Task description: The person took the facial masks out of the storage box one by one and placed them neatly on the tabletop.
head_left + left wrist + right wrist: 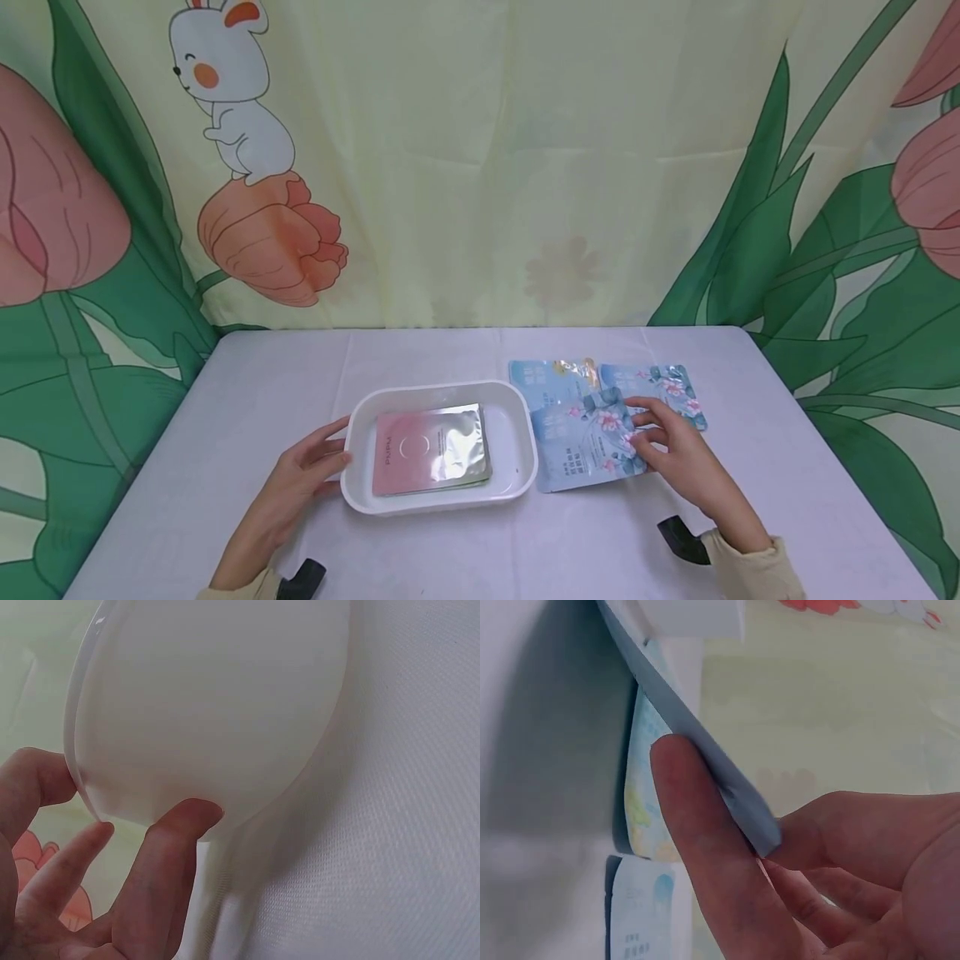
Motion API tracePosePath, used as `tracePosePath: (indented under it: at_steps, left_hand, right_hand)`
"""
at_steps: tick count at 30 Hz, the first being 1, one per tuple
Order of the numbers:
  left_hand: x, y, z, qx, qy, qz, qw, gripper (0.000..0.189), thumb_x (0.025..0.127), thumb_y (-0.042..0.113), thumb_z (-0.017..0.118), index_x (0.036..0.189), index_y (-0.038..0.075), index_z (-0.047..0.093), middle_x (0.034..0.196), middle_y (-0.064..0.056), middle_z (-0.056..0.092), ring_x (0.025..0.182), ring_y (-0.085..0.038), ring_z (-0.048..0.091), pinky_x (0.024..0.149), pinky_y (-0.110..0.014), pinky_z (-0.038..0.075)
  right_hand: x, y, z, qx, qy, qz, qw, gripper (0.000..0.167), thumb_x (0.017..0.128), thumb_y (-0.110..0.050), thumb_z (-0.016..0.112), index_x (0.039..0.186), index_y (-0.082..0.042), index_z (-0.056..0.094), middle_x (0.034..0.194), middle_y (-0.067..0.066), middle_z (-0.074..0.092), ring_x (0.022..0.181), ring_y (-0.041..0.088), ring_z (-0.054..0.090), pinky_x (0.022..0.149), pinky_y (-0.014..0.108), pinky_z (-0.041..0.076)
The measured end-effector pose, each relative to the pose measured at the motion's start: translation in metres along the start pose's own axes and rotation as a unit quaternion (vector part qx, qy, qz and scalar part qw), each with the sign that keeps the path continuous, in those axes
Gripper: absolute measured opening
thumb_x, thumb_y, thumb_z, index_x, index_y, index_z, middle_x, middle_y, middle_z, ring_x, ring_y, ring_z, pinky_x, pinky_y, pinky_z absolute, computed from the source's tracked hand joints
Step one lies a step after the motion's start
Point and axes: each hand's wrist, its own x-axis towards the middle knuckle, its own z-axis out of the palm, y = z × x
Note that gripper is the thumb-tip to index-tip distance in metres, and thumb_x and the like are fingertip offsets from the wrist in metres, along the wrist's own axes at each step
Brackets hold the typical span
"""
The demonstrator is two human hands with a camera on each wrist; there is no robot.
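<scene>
A white plastic tray (435, 505) stands on the table, holding a pink and silver sachet (401, 462) with the edge of another showing beneath it. At the tray's left end my left hand (300, 471) grips it, bent fingertips against the outer wall, as the left wrist view also shows. To the right, my right hand (678, 458) pinches the right edge of a blue flowered face mask sachet (577, 450) between thumb and fingers. In the right wrist view this sachet (679, 712) appears nearly edge-on and tilted.
Behind the pinched sachet lie a blue sachet with a yellow print (543, 379) and a blue one with pink flowers (688, 383). A white cloth covers the table (300, 367). A printed curtain (465, 167) hangs along its back edge.
</scene>
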Motion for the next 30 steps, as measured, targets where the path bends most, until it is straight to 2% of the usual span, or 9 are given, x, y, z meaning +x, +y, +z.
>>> tracePosePath:
  at_steps: [10, 22, 30]
  left_hand:
    - [-0.001, -0.003, -0.001, -0.009, -0.003, 0.007, 0.9999, 0.065, 0.094, 0.023, 0.069, 0.152, 0.020, 0.040, 0.140, -0.019, 0.052, 0.111, -0.021, 0.063, 0.083, -0.035, 0.060]
    - [-0.001, -0.002, 0.000, -0.003, 0.001, 0.005, 1.0000, 0.065, 0.093, 0.025, 0.070, 0.151, 0.021, 0.041, 0.140, -0.018, 0.053, 0.110, -0.020, 0.063, 0.083, -0.034, 0.060]
    - [0.000, -0.001, 0.000, -0.002, 0.001, 0.008, 1.0000, 0.064, 0.092, 0.027, 0.071, 0.150, 0.022, 0.043, 0.139, -0.018, 0.053, 0.110, -0.020, 0.063, 0.084, -0.034, 0.060]
  right_hand:
    - [0.003, 0.009, 0.008, -0.031, -0.012, 0.029, 0.9990, 0.055, 0.091, 0.001, 0.064, 0.142, -0.002, 0.043, 0.120, 0.020, 0.058, 0.097, 0.025, 0.064, 0.069, 0.026, 0.060]
    - [0.007, 0.016, 0.020, -0.065, -0.034, 0.034, 0.9968, 0.054, 0.090, -0.007, 0.069, 0.138, 0.001, 0.046, 0.117, 0.018, 0.062, 0.096, 0.023, 0.065, 0.075, 0.033, 0.060]
    - [0.006, 0.019, 0.024, -0.075, -0.040, 0.042, 0.9955, 0.053, 0.088, -0.006, 0.071, 0.135, 0.004, 0.049, 0.110, 0.015, 0.063, 0.091, 0.021, 0.065, 0.067, 0.029, 0.060]
